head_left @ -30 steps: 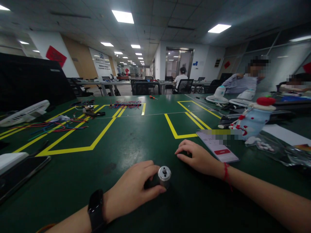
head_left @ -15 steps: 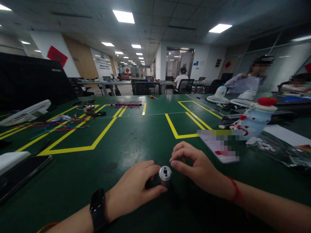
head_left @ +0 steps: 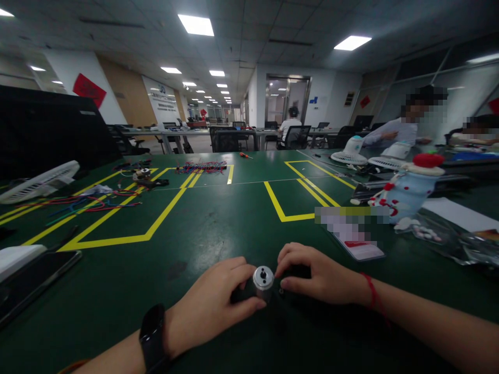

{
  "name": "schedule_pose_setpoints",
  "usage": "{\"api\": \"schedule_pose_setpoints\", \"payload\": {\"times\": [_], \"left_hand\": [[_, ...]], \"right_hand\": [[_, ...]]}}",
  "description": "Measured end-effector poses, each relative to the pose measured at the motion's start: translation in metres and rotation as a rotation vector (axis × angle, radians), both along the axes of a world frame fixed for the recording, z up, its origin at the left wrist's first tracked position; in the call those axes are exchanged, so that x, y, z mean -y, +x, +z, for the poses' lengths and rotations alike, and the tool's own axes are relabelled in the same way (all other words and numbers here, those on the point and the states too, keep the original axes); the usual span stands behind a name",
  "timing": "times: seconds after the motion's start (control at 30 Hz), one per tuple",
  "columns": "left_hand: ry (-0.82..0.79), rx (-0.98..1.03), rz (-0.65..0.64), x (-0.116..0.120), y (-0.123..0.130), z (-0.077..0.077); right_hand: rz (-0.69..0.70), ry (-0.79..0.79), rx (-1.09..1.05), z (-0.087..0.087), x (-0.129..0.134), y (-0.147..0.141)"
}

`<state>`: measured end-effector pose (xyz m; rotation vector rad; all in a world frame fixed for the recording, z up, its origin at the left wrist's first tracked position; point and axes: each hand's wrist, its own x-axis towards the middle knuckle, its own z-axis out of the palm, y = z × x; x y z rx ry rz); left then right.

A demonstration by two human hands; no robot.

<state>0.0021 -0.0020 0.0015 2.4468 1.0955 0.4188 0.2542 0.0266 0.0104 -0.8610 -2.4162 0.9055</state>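
A small silver metal cylinder [head_left: 263, 279] with dark holes in its top stands upright on the green table [head_left: 210, 228]. My left hand [head_left: 218, 296] grips it from the left, thumb at the near side and fingers at the far side. Just right of the cylinder is my right hand [head_left: 312, 272], its fingers curved and a gap between thumb and forefinger. A tiny ring-like part [head_left: 281, 291] lies by the right thumb tip, apart from the cylinder.
At the right are a transparent-cased card [head_left: 360, 244], a blue bottle [head_left: 413, 192] and white fans [head_left: 351, 151]. Wires [head_left: 97, 202] and a phone [head_left: 39, 280] lie left. Farther back are a screwdriver [head_left: 245, 155] and a person [head_left: 397, 127].
My right hand has come down slightly toward the table, and the tiny part now shows beside its thumb. The left hand still holds the cylinder. The person at the right has lowered a hand.
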Motion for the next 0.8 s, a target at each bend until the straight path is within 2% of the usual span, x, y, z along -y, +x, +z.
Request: {"api": "schedule_pose_setpoints", "payload": {"times": [0.57,0.8], "left_hand": [[-0.007,-0.006,0.002,-0.0001,0.0014,0.0027],[-0.001,-0.002,-0.005,-0.0006,0.0005,0.0021]], "right_hand": [[-0.036,0.054,0.0,-0.003,0.001,-0.0022],[-0.028,0.055,0.02,0.0021,0.0018,-0.0028]]}}
